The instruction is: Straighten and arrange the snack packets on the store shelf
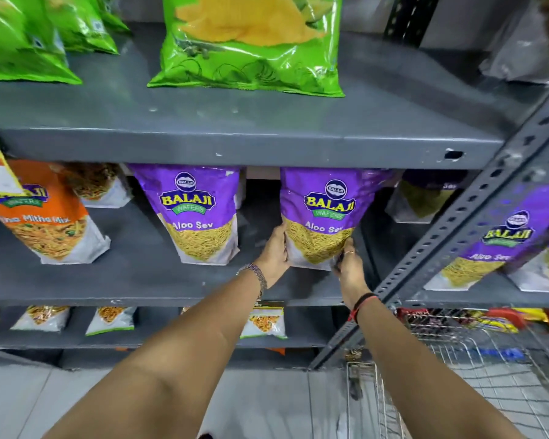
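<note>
Purple Aloo Sev packet [322, 213] upright on middle shelf [171, 274], right of its twin [200, 210]. Left hand [274, 253] clasps its left edge; right hand [349, 264] grips lower right corner.

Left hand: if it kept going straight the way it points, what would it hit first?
The left hand already touches the purple Aloo Sev packet it grips; pushing on would likely press that packet toward the shelf's dark back, though depth is unclear.
</note>
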A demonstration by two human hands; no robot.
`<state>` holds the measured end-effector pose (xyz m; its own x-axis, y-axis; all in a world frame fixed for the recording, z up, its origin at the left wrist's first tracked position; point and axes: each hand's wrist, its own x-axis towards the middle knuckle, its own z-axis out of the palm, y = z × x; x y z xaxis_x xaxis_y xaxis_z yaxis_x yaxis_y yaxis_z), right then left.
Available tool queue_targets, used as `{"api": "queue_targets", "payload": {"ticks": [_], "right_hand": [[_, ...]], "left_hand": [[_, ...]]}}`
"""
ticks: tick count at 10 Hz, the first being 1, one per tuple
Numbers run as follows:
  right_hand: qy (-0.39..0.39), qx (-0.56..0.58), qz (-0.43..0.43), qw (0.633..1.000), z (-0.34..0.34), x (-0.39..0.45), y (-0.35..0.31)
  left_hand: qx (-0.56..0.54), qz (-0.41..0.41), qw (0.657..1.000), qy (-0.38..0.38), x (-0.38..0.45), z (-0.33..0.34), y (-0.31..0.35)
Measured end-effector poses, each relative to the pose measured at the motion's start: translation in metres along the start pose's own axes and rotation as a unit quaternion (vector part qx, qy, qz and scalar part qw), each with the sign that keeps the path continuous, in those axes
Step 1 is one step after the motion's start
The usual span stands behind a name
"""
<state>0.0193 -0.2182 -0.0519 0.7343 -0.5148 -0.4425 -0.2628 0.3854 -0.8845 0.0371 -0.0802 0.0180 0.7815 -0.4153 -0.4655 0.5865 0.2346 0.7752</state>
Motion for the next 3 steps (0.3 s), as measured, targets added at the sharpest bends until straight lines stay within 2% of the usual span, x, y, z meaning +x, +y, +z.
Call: {"api": "queue_targets", "payload": {"ticks": [2,3], "right_hand": [[-0.001,-0.084,-0.002,0.996,-0.017,0.002,-0.006],[0.021,-0.149,-0.039,0.988,-0.021,-0.018,-0.009]], "left_hand": [[0.076,-0.002,0.997,0.034,0.010,0.008,-0.013],[0.226,0.129,0.954,0.146,-0.002,-0.010,-0.027]]}}
